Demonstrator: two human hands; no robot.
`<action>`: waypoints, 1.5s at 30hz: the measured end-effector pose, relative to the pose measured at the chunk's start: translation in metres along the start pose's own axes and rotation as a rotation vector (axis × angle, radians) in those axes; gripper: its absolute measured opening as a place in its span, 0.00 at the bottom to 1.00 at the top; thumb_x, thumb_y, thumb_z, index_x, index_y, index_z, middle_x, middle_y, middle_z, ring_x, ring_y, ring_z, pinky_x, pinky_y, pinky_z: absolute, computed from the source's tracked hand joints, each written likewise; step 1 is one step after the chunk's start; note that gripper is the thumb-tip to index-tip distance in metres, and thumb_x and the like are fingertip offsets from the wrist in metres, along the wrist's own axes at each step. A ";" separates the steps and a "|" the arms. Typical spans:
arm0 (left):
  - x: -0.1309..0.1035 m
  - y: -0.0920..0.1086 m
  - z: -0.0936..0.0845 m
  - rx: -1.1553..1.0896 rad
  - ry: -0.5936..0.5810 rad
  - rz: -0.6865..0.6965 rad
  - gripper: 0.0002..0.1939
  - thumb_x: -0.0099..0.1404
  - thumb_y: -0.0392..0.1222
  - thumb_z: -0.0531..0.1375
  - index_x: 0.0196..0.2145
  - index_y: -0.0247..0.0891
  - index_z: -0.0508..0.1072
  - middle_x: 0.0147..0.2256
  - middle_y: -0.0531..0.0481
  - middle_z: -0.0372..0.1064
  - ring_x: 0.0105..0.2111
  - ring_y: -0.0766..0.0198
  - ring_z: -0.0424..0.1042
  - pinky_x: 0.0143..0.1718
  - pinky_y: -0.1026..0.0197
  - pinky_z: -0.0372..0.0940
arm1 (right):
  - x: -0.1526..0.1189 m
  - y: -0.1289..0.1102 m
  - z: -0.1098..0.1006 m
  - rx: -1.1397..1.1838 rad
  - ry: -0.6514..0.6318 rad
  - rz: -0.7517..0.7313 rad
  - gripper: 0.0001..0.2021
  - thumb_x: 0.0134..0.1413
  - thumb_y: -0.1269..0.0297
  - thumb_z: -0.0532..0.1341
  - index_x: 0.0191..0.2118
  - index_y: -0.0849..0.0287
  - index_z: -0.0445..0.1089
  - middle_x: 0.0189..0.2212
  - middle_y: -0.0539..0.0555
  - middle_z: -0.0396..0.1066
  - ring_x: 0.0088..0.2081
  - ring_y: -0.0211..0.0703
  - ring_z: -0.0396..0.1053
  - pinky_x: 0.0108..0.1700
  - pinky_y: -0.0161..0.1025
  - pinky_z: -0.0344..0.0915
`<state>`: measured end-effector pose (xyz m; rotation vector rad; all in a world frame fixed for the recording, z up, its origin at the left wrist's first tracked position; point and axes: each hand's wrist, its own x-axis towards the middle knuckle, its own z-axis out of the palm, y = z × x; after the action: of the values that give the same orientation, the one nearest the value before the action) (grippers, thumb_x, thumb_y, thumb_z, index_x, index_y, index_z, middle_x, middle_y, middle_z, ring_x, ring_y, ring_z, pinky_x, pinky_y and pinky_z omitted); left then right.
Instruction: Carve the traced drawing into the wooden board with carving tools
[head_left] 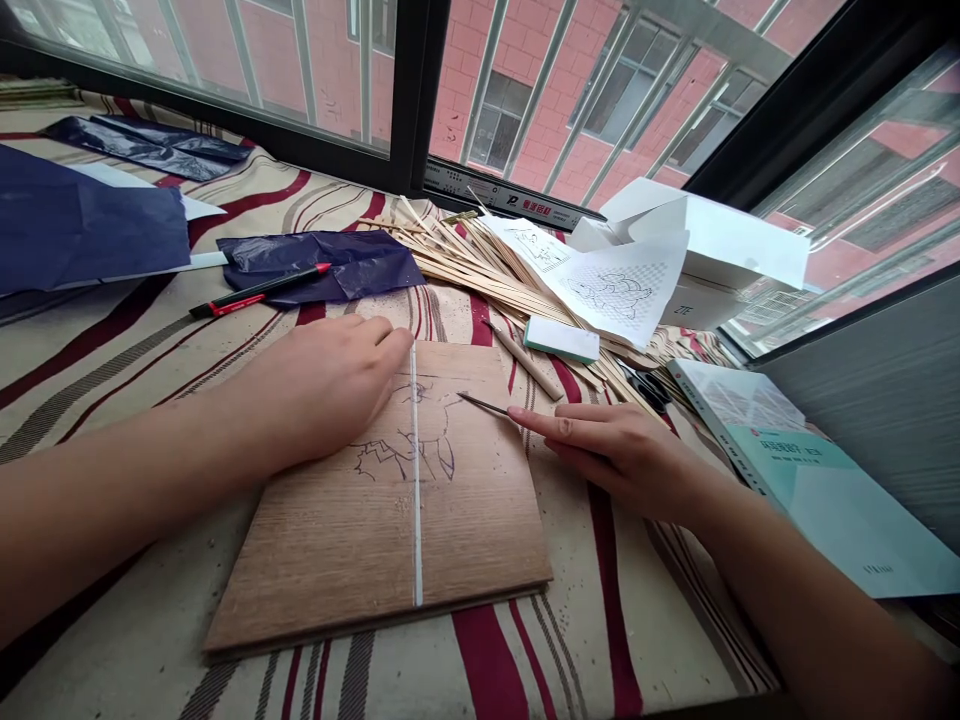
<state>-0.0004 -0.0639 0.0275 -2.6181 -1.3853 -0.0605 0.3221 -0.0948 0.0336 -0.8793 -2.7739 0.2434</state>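
A wooden board (337,550) lies on the striped cloth, with a line drawing (442,455) in dark ink on its far half. Down its length runs a narrow white line (417,520), a strip or a groove. My left hand (337,375) rests on the board's far left part, fingers curled together beside the far end of that line; its thumb is hidden. In my right hand (615,450) is a slim, dark, pointed carving knife (484,404), its handle covered by the hand. Its tip is at the drawing's right side, with my index finger extended along it.
Beyond the board lie a wooden-handled tool (529,362), an eraser (561,340), thin wooden sticks (480,270), printed sheets (619,290) and a white box (735,250). Dark blue paper (360,262) with a pen (259,291) is left; scissors (646,388) and a book (817,470) are right.
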 end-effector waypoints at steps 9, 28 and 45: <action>0.001 0.000 -0.001 0.005 -0.055 -0.047 0.21 0.71 0.38 0.47 0.54 0.33 0.75 0.51 0.36 0.77 0.49 0.45 0.78 0.47 0.48 0.72 | 0.003 0.003 -0.002 -0.028 -0.003 -0.013 0.24 0.72 0.76 0.53 0.68 0.62 0.71 0.28 0.49 0.69 0.27 0.35 0.64 0.30 0.32 0.59; 0.004 0.003 -0.008 0.037 -0.167 -0.051 0.24 0.73 0.38 0.44 0.58 0.34 0.71 0.52 0.38 0.77 0.49 0.48 0.77 0.46 0.50 0.71 | 0.003 0.006 0.003 0.021 0.032 -0.033 0.22 0.72 0.75 0.54 0.66 0.65 0.73 0.27 0.49 0.70 0.27 0.34 0.65 0.31 0.31 0.61; 0.003 -0.002 0.001 0.008 -0.121 -0.071 0.25 0.72 0.41 0.44 0.59 0.36 0.72 0.54 0.38 0.76 0.54 0.44 0.76 0.47 0.48 0.72 | -0.002 0.010 0.006 0.021 0.062 -0.050 0.22 0.70 0.77 0.56 0.64 0.72 0.74 0.26 0.47 0.65 0.26 0.33 0.61 0.30 0.31 0.59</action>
<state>-0.0004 -0.0605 0.0274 -2.6044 -1.5147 0.0959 0.3280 -0.0884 0.0253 -0.7971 -2.7270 0.2327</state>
